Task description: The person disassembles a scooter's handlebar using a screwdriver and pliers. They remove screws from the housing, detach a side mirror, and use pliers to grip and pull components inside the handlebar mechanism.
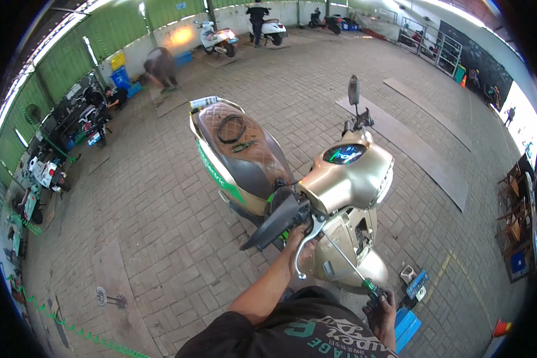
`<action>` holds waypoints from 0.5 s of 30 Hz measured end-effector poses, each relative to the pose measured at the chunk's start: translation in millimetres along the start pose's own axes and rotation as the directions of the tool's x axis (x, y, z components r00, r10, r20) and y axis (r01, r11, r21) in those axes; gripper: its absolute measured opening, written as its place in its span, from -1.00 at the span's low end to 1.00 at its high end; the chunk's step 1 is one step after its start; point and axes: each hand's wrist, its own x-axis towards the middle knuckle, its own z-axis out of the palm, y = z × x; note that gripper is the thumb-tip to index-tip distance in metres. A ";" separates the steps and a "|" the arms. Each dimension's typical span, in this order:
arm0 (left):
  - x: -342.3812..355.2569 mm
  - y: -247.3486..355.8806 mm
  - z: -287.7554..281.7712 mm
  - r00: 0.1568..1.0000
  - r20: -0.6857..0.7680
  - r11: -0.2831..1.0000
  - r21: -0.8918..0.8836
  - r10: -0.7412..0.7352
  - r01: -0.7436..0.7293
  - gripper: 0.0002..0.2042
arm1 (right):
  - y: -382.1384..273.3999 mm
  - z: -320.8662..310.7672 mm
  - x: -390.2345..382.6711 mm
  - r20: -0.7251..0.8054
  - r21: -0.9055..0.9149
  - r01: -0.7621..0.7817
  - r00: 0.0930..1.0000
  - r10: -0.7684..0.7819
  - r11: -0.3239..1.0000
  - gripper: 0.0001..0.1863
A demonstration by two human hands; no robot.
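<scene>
A gold scooter stands in front of me, its dash display lit. Down at the lower right, my right hand is closed around the green and black handle of a long screwdriver. Its thin shaft slants up and left to the near handlebar, where the tip is hidden. My left hand is below that handlebar, behind the silver brake lever. Its fingers curl up by the lever's base, partly hidden, and what they hold cannot be made out. A dark mirror sticks out over my left wrist.
A black cable loop and a small green part lie on the brown seat. Beside my right hand are a blue case and small parts on the paving. Other scooters and several people are farther back.
</scene>
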 end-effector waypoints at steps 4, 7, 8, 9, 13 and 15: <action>-7.9 -5.2 24.6 0.982 -0.113 0.984 0.107 0.153 -0.141 -0.79 | -4.3 28.6 -10.8 -0.106 0.044 -0.065 0.992 0.070 0.997 -0.71; -7.3 -3.8 32.8 0.970 -0.145 0.979 0.091 0.195 -0.184 -0.77 | -12.1 -34.8 12.3 0.219 -0.028 -0.509 0.837 0.502 0.860 -0.69; -8.4 1.6 25.0 0.988 -0.087 0.989 0.080 0.130 -0.123 -0.78 | -11.8 -29.1 8.2 0.180 0.045 -0.494 0.859 0.479 0.869 -0.74; -7.4 4.0 18.3 0.997 -0.027 0.995 0.071 0.066 -0.064 -0.78 | -7.7 -19.8 6.1 0.168 0.040 -0.490 0.862 0.477 0.871 -0.74; -9.6 -2.7 29.6 0.983 -0.086 0.979 0.138 0.162 -0.149 -0.81 | 13.8 -6.4 6.2 -0.055 -0.042 0.136 0.989 -0.138 0.990 -0.75; -10.0 -4.0 30.2 0.981 -0.090 0.980 0.124 0.170 -0.158 -0.81 | 15.2 -0.7 2.9 -0.010 -0.047 0.149 0.989 -0.150 0.988 -0.69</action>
